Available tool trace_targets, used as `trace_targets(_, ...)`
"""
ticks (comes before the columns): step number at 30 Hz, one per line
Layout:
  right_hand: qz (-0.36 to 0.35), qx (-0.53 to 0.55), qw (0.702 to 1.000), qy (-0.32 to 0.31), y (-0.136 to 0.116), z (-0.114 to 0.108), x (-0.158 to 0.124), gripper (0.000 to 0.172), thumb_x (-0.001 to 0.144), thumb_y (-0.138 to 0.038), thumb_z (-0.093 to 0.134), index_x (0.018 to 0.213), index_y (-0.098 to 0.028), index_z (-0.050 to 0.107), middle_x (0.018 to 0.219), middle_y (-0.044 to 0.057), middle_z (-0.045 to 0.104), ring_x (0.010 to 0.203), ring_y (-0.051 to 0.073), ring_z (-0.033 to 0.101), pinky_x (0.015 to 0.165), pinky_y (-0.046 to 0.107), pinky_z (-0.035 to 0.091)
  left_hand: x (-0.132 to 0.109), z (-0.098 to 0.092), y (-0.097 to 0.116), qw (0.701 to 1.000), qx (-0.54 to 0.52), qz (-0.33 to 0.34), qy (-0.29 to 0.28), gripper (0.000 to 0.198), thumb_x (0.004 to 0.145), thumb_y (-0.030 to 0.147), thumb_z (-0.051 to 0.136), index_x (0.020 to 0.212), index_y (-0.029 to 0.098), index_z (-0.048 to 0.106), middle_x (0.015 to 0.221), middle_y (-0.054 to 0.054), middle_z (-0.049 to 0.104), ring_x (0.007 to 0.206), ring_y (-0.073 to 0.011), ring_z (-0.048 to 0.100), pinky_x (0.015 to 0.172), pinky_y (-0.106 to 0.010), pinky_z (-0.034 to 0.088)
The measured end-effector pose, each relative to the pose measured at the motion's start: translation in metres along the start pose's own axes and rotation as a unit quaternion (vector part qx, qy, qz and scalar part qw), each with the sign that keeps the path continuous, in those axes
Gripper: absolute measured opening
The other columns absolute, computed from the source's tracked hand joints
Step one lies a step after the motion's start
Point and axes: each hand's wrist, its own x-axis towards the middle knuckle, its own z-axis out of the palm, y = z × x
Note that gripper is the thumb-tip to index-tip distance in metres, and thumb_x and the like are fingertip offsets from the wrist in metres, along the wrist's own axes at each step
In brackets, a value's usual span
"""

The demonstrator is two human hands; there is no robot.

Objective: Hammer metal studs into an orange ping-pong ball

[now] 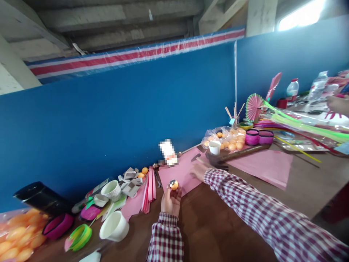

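Observation:
My left hand [171, 202] holds up a small orange ball [173, 187] with a shiny silvery top, fingers and thumb around its lower part. To the right, my right hand [200, 171] reaches over a pink paper sheet [178, 174] with its fingers stretched out. Its index finger points toward a small dark object [195, 157] at the sheet's upper edge, too small to name. I cannot tell whether the fingertips touch the sheet. Folded pink paper strips [149, 189] lie left of the sheet.
White cups [114, 226] and a green ring-shaped item [79, 237] stand at left, near a bag of orange balls [21, 233]. Another bag of balls [234, 140] lies at right, beside purple containers [252, 137]. A blue partition [109, 120] rises behind. Another person's hand [338, 104] shows far right.

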Motion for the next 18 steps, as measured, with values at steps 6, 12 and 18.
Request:
trace_targets(6, -0.004, 0.032, 0.999, 0.035, 0.005, 0.006, -0.015, 0.017, 0.076, -0.019, 0.049, 0.075, -0.021, 0.065, 0.084, 0.002, 0.064, 0.077, 0.012, 0.055, 0.070, 0.024, 0.039, -0.002, 0.002, -0.001, 1.000, 0.004, 0.004, 0.003, 0.013, 0.078, 0.017, 0.046, 0.078, 0.008, 0.057, 0.071, -0.012, 0.064, 0.062, -0.0149, 0.063, 0.059, -0.026, 0.052)
trace_targets(12, 0.059, 0.032, 0.992, 0.108, 0.009, -0.001, -0.038, 0.029, 0.083, -0.019, 0.034, 0.092, -0.018, 0.061, 0.090, 0.007, 0.062, 0.085, 0.015, 0.054, 0.076, 0.027, 0.038, -0.002, 0.002, -0.003, 1.000, 0.018, 0.008, -0.001, 0.011, 0.075, 0.015, 0.050, 0.081, 0.010, 0.058, 0.071, -0.011, 0.065, 0.063, -0.0155, 0.063, 0.060, -0.027, 0.052)
trace_targets(18, 0.042, 0.043, 0.993, 0.102, 0.004, 0.008, -0.043, 0.025, 0.084, -0.026, 0.038, 0.083, -0.021, 0.063, 0.082, 0.003, 0.062, 0.078, 0.013, 0.054, 0.070, 0.023, 0.037, -0.002, 0.001, -0.005, 0.998, 0.018, 0.026, -0.052, 0.026, 0.072, 0.013, 0.054, 0.099, 0.016, 0.057, 0.084, -0.009, 0.065, 0.072, -0.0159, 0.063, 0.068, -0.031, 0.051)
